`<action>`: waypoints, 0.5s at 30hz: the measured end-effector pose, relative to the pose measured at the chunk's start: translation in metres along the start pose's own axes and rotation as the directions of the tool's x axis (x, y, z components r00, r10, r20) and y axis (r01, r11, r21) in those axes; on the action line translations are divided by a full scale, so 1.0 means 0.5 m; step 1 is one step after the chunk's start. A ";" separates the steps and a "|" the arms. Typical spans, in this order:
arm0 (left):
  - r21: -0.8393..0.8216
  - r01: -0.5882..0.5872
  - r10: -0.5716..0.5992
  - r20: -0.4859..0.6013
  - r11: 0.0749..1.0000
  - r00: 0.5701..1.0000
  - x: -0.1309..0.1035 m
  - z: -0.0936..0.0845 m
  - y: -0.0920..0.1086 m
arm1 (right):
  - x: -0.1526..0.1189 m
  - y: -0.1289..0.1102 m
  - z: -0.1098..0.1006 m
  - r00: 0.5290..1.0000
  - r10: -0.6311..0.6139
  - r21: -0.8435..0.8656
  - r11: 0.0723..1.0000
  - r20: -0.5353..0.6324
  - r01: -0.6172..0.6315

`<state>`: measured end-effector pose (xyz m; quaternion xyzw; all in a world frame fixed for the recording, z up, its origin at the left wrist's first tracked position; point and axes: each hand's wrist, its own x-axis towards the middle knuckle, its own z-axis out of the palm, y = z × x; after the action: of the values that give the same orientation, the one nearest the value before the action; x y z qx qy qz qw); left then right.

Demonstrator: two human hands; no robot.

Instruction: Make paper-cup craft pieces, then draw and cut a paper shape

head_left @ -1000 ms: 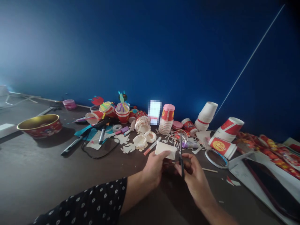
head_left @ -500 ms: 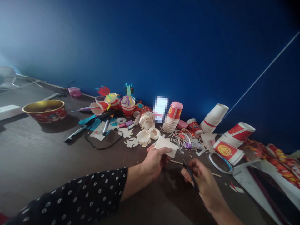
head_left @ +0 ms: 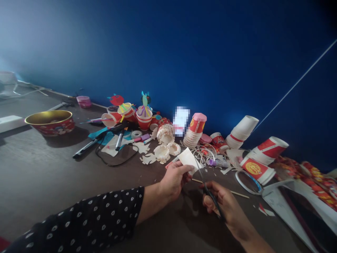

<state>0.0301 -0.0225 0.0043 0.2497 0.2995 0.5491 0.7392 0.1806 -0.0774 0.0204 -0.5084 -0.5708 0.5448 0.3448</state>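
Observation:
My left hand (head_left: 174, 181) pinches a white piece of paper (head_left: 188, 159) between thumb and fingers, its upper part sticking up past the thumb. In my right hand (head_left: 219, 201) is a pair of scissors with black handles (head_left: 213, 203). The scissor blades point up and away, touching or crossing the paper's right edge; whether they are apart is hard to make out. Beneath the hands, a thin wooden stick (head_left: 239, 194) lies on the dark table. White cut shells of paper cup (head_left: 162, 153) lie just beyond my left hand.
Stacked paper cups (head_left: 195, 130) stand at the back, with more cup stacks (head_left: 267, 151) to the right. A red bowl with a gold inside (head_left: 50, 123) is at left. Markers (head_left: 119, 140), a tape roll (head_left: 136, 134) and paper scraps lie mid-table. A dark phone (head_left: 308, 214) rests at lower right.
The paper has turned more upright in my left hand. My right hand with the scissors has shifted slightly, and the blades have moved a little left along the paper's right side.

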 end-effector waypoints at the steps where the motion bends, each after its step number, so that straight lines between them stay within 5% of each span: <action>1: 0.002 0.001 -0.001 0.003 1.000 1.000 0.000 0.000 0.000 | 0.000 -0.002 0.002 1.000 0.010 0.002 1.000 -0.006 -0.010; 15: 0.041 -0.028 0.026 0.040 0.999 0.999 -0.003 -0.003 -0.001 | -0.003 -0.003 0.002 1.000 0.020 0.039 0.999 -0.016 -0.019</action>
<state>0.0290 -0.0237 0.0035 0.2797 0.2929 0.5476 0.7322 0.1795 -0.0790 0.0220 -0.5117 -0.5520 0.5550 0.3541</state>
